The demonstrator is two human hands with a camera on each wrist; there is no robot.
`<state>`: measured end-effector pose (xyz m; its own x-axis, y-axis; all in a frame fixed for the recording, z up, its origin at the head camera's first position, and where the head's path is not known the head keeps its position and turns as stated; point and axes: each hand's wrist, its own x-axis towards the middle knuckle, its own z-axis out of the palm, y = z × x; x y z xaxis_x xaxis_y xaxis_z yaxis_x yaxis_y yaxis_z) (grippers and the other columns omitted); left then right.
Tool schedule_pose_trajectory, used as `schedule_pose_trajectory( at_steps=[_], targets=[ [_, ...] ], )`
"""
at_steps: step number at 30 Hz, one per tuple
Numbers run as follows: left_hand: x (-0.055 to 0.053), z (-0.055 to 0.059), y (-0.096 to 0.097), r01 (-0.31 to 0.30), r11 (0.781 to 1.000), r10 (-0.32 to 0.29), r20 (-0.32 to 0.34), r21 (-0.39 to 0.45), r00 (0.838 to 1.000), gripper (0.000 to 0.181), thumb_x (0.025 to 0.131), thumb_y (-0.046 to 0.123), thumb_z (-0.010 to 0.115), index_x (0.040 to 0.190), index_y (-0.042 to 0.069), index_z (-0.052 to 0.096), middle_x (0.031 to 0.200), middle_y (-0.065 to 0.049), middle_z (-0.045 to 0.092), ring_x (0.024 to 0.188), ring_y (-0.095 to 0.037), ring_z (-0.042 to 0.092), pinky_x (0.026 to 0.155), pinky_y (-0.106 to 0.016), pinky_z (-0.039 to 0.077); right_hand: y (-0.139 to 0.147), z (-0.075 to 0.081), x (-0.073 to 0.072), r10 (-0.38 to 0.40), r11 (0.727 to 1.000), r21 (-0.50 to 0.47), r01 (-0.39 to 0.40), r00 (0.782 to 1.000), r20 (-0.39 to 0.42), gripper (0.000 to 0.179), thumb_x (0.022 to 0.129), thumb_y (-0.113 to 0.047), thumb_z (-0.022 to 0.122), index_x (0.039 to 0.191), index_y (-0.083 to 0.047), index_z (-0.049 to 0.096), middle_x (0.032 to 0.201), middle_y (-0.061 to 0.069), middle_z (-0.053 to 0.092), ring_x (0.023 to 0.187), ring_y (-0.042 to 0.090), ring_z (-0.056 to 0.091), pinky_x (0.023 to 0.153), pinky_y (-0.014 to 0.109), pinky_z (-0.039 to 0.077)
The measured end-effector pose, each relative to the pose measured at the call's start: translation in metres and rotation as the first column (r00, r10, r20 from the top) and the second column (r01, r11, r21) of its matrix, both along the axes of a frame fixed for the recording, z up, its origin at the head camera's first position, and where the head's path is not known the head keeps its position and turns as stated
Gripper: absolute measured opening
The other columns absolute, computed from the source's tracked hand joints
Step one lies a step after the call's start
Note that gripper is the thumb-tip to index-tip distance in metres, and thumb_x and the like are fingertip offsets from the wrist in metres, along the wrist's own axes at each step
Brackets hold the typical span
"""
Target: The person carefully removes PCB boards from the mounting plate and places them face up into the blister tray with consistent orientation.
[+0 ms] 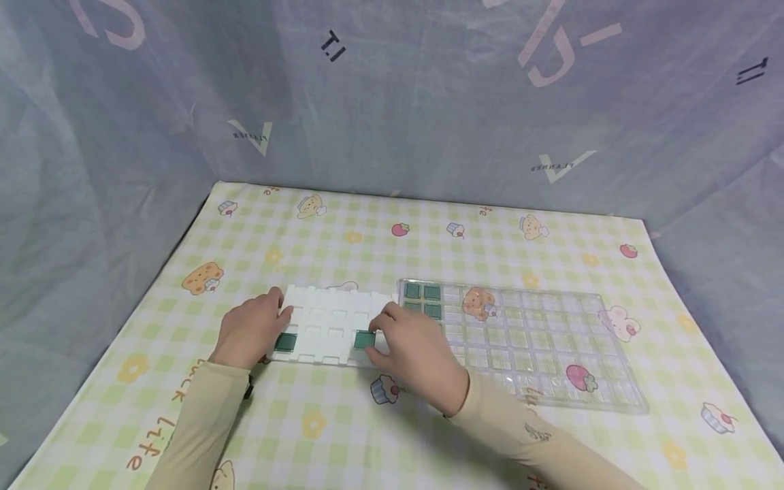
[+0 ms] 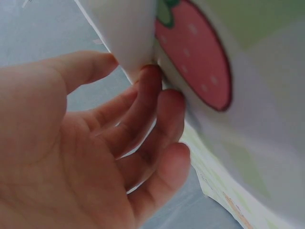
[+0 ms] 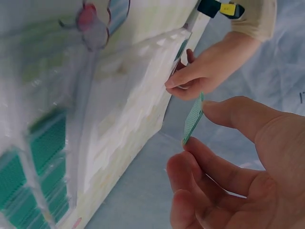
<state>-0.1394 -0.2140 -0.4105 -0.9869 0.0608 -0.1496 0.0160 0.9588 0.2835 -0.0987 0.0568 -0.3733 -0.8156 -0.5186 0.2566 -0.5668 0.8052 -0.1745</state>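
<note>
Between the thumb and index finger of my right hand (image 1: 422, 350) is a small square green chip (image 1: 365, 339); the right wrist view shows it edge-on, above the white tray. My left hand (image 1: 248, 330) grips the left end of the white pocketed tray (image 1: 318, 313), thumb on one side and fingers at its edge. Another green chip (image 1: 285, 341) sits in the tray's near left corner, beside the left hand. To the right lies a clear compartment tray (image 1: 551, 296) with several green chips (image 1: 431, 292) in its left columns, partly hidden by the right hand.
A checked cloth with cartoon prints (image 1: 312, 422) covers the table. Grey printed curtains (image 1: 392, 102) hang behind and at both sides. The clear tray reaches toward the table's right side, and its left edge lies close to the white tray's right end.
</note>
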Motion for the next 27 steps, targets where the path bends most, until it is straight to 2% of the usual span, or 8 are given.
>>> schedule_pose_trajectory(
  at_steps=[8,14,20,27],
  targets=[
    [0.001,0.002,0.000,0.004,1.000,-0.004,-0.010,0.001,1.000,0.026,0.106,0.028,0.053,0.108,0.002,0.056,0.069,-0.008,0.057,0.056,-0.021,0.050,0.051,-0.032,0.036,0.019,-0.007,0.019,-0.013,1.000,-0.003,0.012,0.998,-0.064,0.024,0.078,-0.033,0.086,0.092,-0.017,0.076,0.087,-0.007,0.066,0.065,0.006,0.060,0.057,0.020,0.047],
    [0.001,0.000,-0.001,0.010,1.000,-0.010,-0.017,0.010,1.000,0.025,0.106,0.028,0.053,0.106,0.002,0.056,0.065,-0.007,0.055,0.053,-0.020,0.049,0.049,-0.032,0.035,0.031,-0.013,0.029,-0.028,0.999,-0.019,0.027,0.997,-0.065,0.024,0.075,-0.033,0.088,0.090,-0.018,0.076,0.086,-0.009,0.064,0.066,0.004,0.059,0.057,0.020,0.047],
    [0.000,-0.001,-0.001,0.008,1.000,-0.008,-0.009,0.012,1.000,0.026,0.105,0.028,0.053,0.106,0.002,0.055,0.066,-0.007,0.055,0.053,-0.020,0.050,0.049,-0.032,0.035,0.041,-0.017,0.034,-0.049,0.998,-0.031,0.049,0.998,-0.029,0.029,0.073,-0.034,0.090,0.091,-0.018,0.076,0.088,-0.009,0.065,0.066,0.004,0.060,0.057,0.020,0.047],
    [0.001,0.001,0.000,0.001,1.000,-0.001,-0.002,0.005,1.000,0.025,0.105,0.028,0.054,0.107,0.003,0.055,0.067,-0.008,0.056,0.055,-0.021,0.050,0.050,-0.032,0.036,0.054,-0.024,0.032,-0.073,0.997,-0.027,0.073,0.997,-0.005,0.029,0.072,-0.033,0.091,0.092,-0.018,0.075,0.090,-0.009,0.066,0.067,0.003,0.061,0.058,0.019,0.047]
  ],
)
